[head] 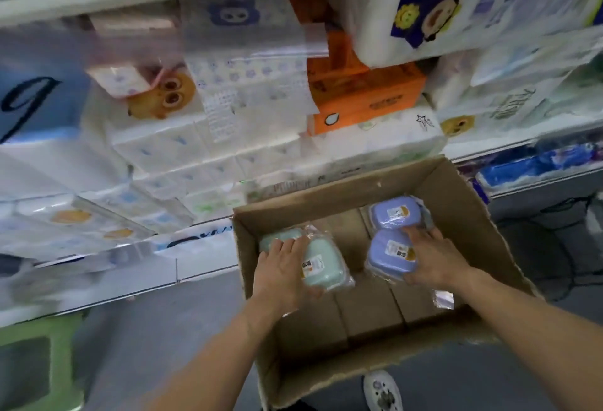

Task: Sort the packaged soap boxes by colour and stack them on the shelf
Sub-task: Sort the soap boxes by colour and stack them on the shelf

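1. An open cardboard box [453, 202] stood on the floor in front of the shelving, and both of the person's bare arms reached down into it.
2. The left hand [280, 268] lay over two mint-green soap boxes [321, 267] in clear wrap on the left side of the carton; its fingers spread forward across the farther one while the palm and thumb side pressed against the nearer one, which carried a small printed label.
3. How firmly that hand gripped I could not tell; the fingers looked curved over the packages rather than straight.
4. The right hand [435, 259] curled around the near lavender soap box [390, 255], thumb at its lower edge and fingertips over its far edge.
5. A second lavender soap box [396, 213] sat just beyond it, touching or nearly touching, toward the carton's far right corner.
6. Brown inner cartons [368, 309] lined the bottom of the box beneath the wrapped packages.
7. Behind the box, the shelf [202, 267] held stacked tissue packs [208, 149] in white wrap and orange tissue boxes [365, 91].
8. A green stool [39, 355] stood at the lower left, and a white shoe [383, 392] showed beside the carton's near edge.
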Demonstrator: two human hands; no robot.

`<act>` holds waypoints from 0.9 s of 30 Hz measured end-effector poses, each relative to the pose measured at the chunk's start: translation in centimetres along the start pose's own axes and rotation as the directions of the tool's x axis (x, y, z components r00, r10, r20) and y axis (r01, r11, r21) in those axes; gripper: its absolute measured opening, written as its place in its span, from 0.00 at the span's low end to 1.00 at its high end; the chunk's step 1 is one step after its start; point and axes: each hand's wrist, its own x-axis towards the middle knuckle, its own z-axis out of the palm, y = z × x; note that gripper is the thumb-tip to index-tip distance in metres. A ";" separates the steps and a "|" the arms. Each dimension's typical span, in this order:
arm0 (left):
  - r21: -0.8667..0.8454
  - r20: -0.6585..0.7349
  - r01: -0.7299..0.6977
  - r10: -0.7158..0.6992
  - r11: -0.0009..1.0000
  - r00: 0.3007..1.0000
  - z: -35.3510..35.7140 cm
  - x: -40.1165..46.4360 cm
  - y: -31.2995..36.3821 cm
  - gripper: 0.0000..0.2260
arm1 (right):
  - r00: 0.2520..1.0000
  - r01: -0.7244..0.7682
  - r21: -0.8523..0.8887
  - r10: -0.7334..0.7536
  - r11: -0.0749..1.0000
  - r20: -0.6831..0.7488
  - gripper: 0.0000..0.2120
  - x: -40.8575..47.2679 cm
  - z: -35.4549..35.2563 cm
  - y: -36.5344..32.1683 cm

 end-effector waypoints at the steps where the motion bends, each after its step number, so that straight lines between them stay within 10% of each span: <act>1: 0.025 -0.001 0.024 -0.024 0.999 1.000 1.3 0.1 0.2 0.43 | 0.998 0.060 -0.050 -0.060 0.997 0.000 0.49 0.8 0.5 0.9; 11: 0.140 0.014 0.215 -0.219 0.966 0.976 13.2 2.0 -0.6 0.45 | 0.940 0.336 -0.363 -0.335 0.869 0.067 0.51 8.7 6.1 8.8; 27: 0.174 0.082 0.351 -0.368 0.920 0.926 13.6 2.1 -0.7 0.47 | 0.979 0.176 -0.519 -0.204 0.836 0.002 0.44 9.2 6.8 8.7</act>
